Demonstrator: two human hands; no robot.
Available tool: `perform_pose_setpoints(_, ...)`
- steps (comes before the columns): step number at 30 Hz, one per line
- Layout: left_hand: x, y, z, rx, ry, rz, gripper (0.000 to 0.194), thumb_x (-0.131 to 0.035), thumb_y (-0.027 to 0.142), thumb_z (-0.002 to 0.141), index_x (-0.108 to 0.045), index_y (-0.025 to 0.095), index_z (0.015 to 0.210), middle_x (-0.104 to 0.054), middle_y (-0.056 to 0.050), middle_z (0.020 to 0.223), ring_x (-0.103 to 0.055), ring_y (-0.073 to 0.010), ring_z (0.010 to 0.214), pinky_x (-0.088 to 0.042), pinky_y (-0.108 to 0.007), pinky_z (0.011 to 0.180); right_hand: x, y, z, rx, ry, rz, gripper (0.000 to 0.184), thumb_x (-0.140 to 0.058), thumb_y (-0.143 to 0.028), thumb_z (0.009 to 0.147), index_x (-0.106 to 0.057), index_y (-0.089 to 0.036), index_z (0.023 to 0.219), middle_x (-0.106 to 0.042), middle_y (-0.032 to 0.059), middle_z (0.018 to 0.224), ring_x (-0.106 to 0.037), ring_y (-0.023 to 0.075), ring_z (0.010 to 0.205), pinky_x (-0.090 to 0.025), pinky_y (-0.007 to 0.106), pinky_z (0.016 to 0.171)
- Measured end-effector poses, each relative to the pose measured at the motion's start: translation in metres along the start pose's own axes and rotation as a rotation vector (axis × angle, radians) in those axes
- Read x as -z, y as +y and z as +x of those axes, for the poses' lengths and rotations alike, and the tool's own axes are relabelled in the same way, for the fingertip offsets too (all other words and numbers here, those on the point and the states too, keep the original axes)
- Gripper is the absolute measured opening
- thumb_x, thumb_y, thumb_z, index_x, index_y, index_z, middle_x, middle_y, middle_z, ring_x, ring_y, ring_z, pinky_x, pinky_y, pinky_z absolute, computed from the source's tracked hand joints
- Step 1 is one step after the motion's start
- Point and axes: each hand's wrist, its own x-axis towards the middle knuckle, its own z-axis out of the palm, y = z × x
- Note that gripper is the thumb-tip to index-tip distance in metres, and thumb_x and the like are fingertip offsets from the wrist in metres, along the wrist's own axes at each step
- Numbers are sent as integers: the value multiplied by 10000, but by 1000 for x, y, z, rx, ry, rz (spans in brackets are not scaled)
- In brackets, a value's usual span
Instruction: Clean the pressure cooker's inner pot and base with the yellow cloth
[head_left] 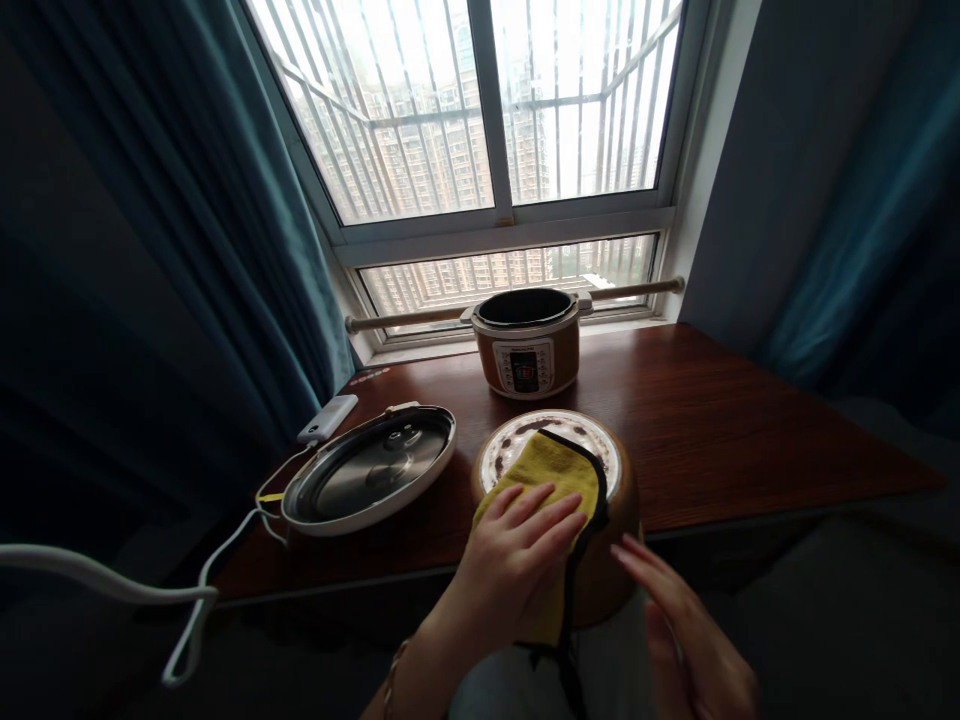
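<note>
A yellow cloth point(559, 470) with black edging is draped over a round brown vessel point(615, 580), whose pale, flat top point(592, 432) carries dark blotches. My left hand point(517, 540) lies palm down on this cloth, fingers spread and fairly flat, its thumb hidden. Beside the vessel's right side is my right hand point(686, 630), fingers stretched out and nothing seen in them; whether the fingertips touch the vessel I cannot tell. Behind stands a brown electric cooker point(491, 365) without its lid, a dark cavity and a control panel showing.
Left on the wooden table point(660, 400) rests a large round lid point(367, 515), its dark inner side up. A small white device point(328, 418) with a cable lies behind it. A thick white cord point(105, 585) hangs at left. A barred window and blue curtains point(247, 230) surround the table.
</note>
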Motion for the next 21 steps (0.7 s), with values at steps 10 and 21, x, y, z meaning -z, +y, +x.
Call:
perform_pose_setpoints(10, -14, -34, -24, 335, 186, -299, 380, -372, 210, 913, -516, 247, 1263, -523, -31, 1335, -360, -199, 1318, -258, -427, 1104, -35, 39, 31, 367, 59, -244, 498, -413, -31, 866, -407, -119, 1356, -486, 116, 1327, -419, 241, 1259, -380, 423, 1021)
perform_pose_setpoints(21, -30, -147, 46, 655, -45, -994, 540, -451, 492, 848, -551, 132, 1238, -638, -103, 1168, -586, -257, 1053, -424, -396, 950, -35, 45, 34, 418, 81, -243, 449, -464, -27, 847, -486, -117, 1286, -532, 103, 1280, -444, 242, 1236, -376, 418, 1016)
